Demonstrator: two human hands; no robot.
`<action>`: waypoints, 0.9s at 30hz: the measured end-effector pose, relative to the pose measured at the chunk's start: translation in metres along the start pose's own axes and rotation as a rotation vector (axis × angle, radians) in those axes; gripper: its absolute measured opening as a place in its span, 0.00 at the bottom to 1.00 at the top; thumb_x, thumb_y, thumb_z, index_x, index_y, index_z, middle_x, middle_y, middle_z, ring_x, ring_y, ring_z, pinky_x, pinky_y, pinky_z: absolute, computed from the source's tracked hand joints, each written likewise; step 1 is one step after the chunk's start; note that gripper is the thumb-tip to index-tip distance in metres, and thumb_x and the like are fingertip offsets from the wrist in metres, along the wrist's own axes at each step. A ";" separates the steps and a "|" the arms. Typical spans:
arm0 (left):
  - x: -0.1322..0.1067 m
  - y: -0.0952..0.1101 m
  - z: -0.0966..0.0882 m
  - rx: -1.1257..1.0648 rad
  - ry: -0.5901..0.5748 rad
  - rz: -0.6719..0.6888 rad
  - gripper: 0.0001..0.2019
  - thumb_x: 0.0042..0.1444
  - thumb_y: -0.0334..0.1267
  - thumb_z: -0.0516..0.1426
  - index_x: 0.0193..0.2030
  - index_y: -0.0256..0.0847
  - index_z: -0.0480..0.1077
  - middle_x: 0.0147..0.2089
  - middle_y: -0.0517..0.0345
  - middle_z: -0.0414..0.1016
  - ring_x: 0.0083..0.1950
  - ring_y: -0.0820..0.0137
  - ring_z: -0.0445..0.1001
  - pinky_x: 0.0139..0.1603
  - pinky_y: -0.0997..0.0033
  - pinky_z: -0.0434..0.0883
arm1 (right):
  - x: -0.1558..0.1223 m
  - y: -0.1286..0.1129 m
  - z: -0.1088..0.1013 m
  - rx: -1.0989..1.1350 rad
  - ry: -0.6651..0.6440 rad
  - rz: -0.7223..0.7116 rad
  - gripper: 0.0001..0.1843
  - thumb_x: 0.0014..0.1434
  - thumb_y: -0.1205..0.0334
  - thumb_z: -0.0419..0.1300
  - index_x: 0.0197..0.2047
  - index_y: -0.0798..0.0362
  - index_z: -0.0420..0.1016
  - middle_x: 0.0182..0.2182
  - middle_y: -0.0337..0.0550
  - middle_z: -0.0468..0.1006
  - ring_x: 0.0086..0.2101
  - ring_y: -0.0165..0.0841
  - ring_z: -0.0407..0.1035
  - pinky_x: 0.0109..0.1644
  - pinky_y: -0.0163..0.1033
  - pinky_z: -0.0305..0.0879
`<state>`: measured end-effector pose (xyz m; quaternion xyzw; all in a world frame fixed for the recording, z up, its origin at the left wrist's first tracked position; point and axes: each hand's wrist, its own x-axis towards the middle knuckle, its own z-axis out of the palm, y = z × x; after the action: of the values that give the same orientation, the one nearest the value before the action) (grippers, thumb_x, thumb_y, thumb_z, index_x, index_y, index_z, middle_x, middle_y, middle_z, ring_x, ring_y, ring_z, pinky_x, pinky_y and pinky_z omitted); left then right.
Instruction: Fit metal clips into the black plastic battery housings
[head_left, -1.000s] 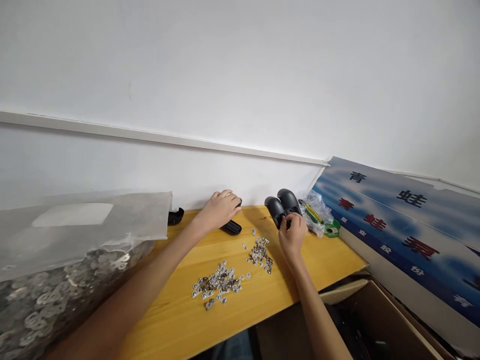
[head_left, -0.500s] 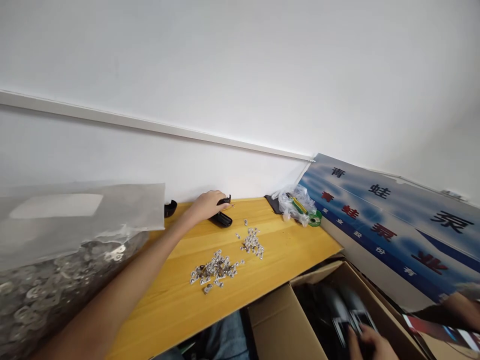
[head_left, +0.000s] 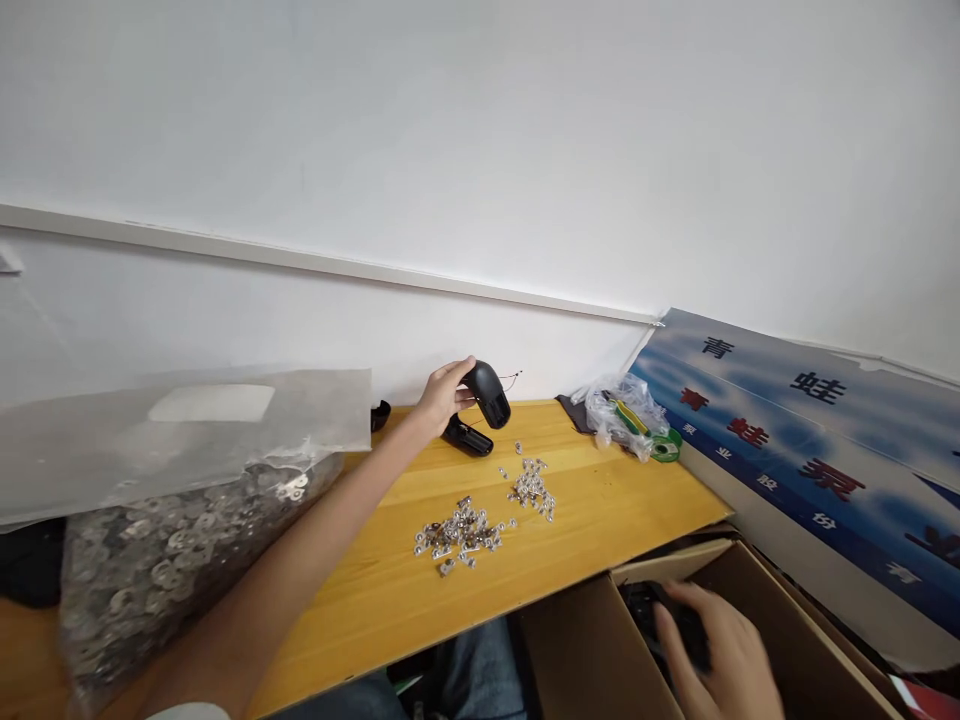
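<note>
My left hand (head_left: pixel 444 396) is closed on a black curved plastic housing (head_left: pixel 489 394), held tilted just above the table, with thin wires (head_left: pixel 514 378) sticking out behind it. Under it, a second black housing (head_left: pixel 469 438) lies on the wooden table (head_left: pixel 600 500). My right hand (head_left: pixel 724 650) reaches into a cardboard box (head_left: pixel 574 640) at the lower right. Its thumb and fingers curl round a black plastic part (head_left: pixel 686 625), somewhat blurred and partly covered by the hand. Two piles of small metal fittings, a nearer one (head_left: pixel 461 532) and a farther one (head_left: pixel 532 487), lie on the table.
A clear bag of metal pieces (head_left: pixel 187 560) stands at the left, beside my left forearm. Another black part (head_left: pixel 380 414) sits behind it. Near the wall are a crumpled plastic bag (head_left: pixel 611 405) and a green tape roll (head_left: pixel 666 446). A blue printed board (head_left: pixel 787 430) leans at the right.
My left hand has lifted a black housing off the table and turned it. My right hand no longer grips the two shiny-faced black pieces and is farther left in the box. The view has shifted left.
</note>
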<state>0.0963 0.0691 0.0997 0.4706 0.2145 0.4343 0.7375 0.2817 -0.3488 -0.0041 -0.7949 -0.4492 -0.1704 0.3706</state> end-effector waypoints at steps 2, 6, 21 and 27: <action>-0.009 0.002 0.005 -0.061 0.027 -0.037 0.20 0.56 0.52 0.71 0.44 0.40 0.75 0.38 0.47 0.80 0.33 0.65 0.78 0.35 0.65 0.75 | 0.042 -0.039 0.034 0.141 -0.042 -0.094 0.18 0.65 0.43 0.62 0.51 0.44 0.77 0.47 0.54 0.83 0.50 0.54 0.77 0.54 0.61 0.74; -0.031 0.003 -0.001 -0.117 0.147 -0.070 0.21 0.56 0.53 0.71 0.45 0.41 0.73 0.38 0.49 0.80 0.34 0.65 0.79 0.34 0.67 0.76 | 0.126 -0.128 0.104 0.481 -0.131 -0.231 0.30 0.65 0.43 0.65 0.64 0.49 0.69 0.57 0.58 0.78 0.56 0.51 0.73 0.59 0.58 0.72; -0.086 -0.064 -0.072 0.370 0.308 0.092 0.30 0.58 0.63 0.65 0.59 0.44 0.71 0.56 0.43 0.81 0.50 0.57 0.83 0.36 0.69 0.77 | 0.196 -0.202 0.249 0.913 -0.737 -0.397 0.13 0.67 0.51 0.59 0.48 0.50 0.76 0.39 0.44 0.81 0.39 0.40 0.73 0.47 0.45 0.70; -0.082 -0.062 -0.077 0.261 0.413 0.094 0.28 0.58 0.62 0.66 0.54 0.42 0.70 0.42 0.54 0.81 0.33 0.66 0.84 0.33 0.71 0.76 | 0.226 -0.139 0.239 0.629 -0.704 -0.416 0.24 0.58 0.45 0.70 0.53 0.48 0.79 0.53 0.52 0.79 0.51 0.47 0.73 0.56 0.52 0.69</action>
<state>0.0236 0.0278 0.0016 0.4726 0.3930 0.5235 0.5900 0.2721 0.0065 0.0334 -0.5481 -0.7248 0.1806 0.3764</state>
